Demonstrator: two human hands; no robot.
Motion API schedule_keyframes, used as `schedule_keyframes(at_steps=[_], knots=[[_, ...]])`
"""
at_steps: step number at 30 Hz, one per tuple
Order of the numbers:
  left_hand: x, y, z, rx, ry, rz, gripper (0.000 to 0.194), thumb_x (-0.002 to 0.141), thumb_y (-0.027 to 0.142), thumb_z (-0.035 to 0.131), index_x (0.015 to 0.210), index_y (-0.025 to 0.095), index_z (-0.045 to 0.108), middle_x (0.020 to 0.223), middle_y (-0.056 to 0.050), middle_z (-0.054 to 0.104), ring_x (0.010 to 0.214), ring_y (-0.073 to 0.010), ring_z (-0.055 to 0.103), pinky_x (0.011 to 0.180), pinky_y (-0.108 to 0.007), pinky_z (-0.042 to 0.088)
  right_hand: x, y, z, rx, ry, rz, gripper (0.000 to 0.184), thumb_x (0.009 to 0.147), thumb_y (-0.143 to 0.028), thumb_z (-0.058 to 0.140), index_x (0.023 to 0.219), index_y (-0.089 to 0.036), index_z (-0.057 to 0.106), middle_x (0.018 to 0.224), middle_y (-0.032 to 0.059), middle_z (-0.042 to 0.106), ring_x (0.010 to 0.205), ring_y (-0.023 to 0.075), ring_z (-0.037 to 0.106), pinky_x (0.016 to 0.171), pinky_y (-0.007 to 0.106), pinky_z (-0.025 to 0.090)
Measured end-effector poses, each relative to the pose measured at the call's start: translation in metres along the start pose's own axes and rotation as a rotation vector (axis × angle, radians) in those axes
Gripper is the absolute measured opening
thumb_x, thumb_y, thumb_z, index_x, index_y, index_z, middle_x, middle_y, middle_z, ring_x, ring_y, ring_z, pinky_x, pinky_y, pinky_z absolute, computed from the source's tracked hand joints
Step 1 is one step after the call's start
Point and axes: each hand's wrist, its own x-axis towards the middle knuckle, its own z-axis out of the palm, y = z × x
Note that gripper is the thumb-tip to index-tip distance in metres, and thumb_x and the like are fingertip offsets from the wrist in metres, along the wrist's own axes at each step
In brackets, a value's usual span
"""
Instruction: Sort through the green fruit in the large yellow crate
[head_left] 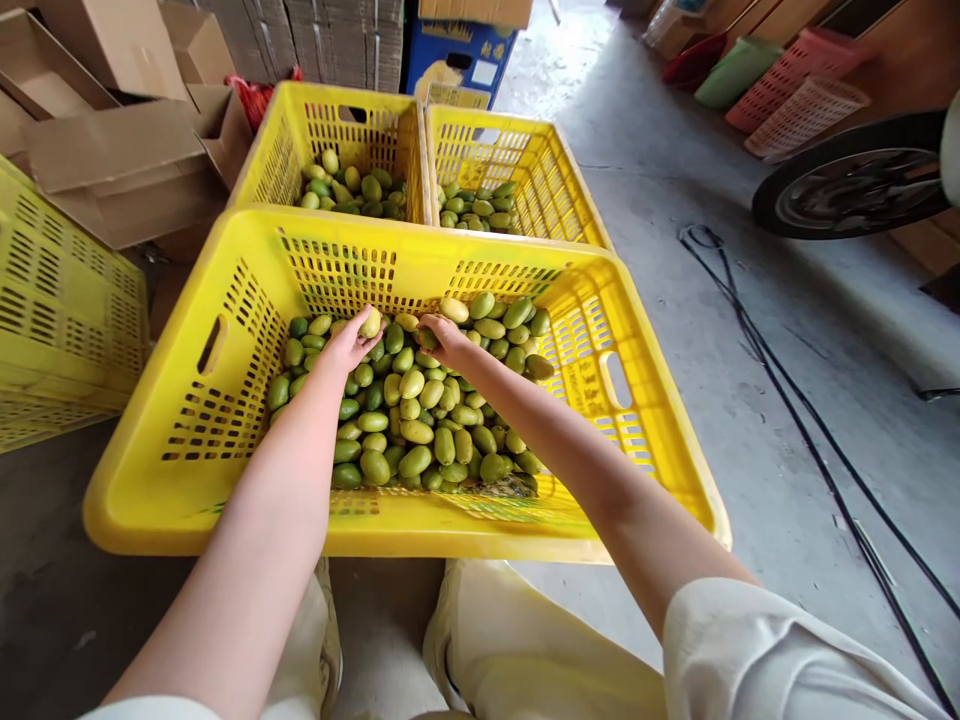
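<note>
While oval green fruits (pixel 417 432) are piled inside the front yellow plastic crate (pixel 450 545), a yellowish fruit (pixel 370 322) is grasped there by the left hand (pixel 349 345) and a darker fruit (pixel 427 338) by the right hand (pixel 448 340); two similar crates (pixel 525 150) are placed directly behind that crate.

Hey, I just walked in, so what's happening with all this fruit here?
Someone's bare left hand holds a pale yellow oval fruit, while the right hand has its fingers around a green oval fruit. Both are over a large yellow slotted plastic crate, where a heap of green and yellowish oval fruits covers much of the bottom. Just behind it, two more yellow slotted plastic crates hold similar fruit.
</note>
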Motion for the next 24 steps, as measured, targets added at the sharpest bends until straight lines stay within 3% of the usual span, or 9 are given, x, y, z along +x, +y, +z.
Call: schedule_keyframes(at_steps=[4,7,11,15,20,24], knots=[[-0.004,0.0,0.005,0.007,0.003,-0.013,0.011,0.107,0.027,0.069,0.103,0.017,0.074,0.092,-0.006,0.079,0.078,-0.0117,0.075,0.063,-0.016,0.058,-0.009,-0.007,0.01,0.102,0.047,0.077,0.019,0.093,-0.011,0.064,0.098,-0.025,0.05,0.085,-0.0016,0.066,0.064,0.0118,0.064,0.057,0.023,0.056],[-0.005,0.0,0.007,-0.014,0.026,-0.035,0.011,0.107,0.025,0.068,0.111,0.017,0.075,0.093,-0.007,0.078,0.085,-0.0137,0.077,0.066,-0.016,0.06,-0.015,-0.012,0.016,0.134,0.087,0.085,0.018,0.097,-0.019,0.067,0.1,-0.025,0.05,0.08,-0.0027,0.063,0.059,0.0117,0.06,0.052,0.021,0.051],[-0.003,0.001,0.007,-0.078,0.076,-0.055,0.011,0.105,0.02,0.069,0.113,0.013,0.074,0.09,-0.008,0.076,0.081,-0.0149,0.077,0.067,-0.017,0.061,-0.019,-0.015,0.018,0.182,0.075,0.121,0.006,0.105,-0.025,0.051,0.099,-0.025,0.051,0.075,-0.0013,0.059,0.058,0.0133,0.059,0.054,0.024,0.053],[-0.003,0.002,0.005,-0.123,0.105,-0.059,0.017,0.104,0.018,0.071,0.12,0.014,0.074,0.095,-0.008,0.076,0.08,-0.0158,0.077,0.064,-0.018,0.063,-0.02,-0.015,0.017,0.235,0.053,0.137,0.004,0.102,-0.025,0.055,0.099,-0.025,0.052,0.075,-0.0007,0.057,0.061,0.0146,0.059,0.058,0.025,0.054],[-0.005,0.005,0.004,-0.152,0.128,-0.043,0.022,0.102,0.016,0.072,0.124,0.015,0.074,0.1,-0.01,0.076,0.083,-0.016,0.076,0.067,-0.019,0.065,-0.018,-0.014,0.013,0.241,0.051,0.155,0.013,0.095,-0.021,0.062,0.1,-0.026,0.052,0.08,-0.0005,0.057,0.064,0.0158,0.062,0.058,0.027,0.058],[-0.006,0.005,0.005,-0.151,0.118,-0.043,0.021,0.101,0.016,0.073,0.122,0.015,0.073,0.1,-0.01,0.076,0.086,-0.0181,0.077,0.069,-0.02,0.066,-0.018,-0.012,0.013,0.231,0.027,0.095,0.017,0.092,-0.013,0.064,0.099,-0.024,0.054,0.085,0.0004,0.062,0.069,0.0147,0.064,0.059,0.026,0.06]])
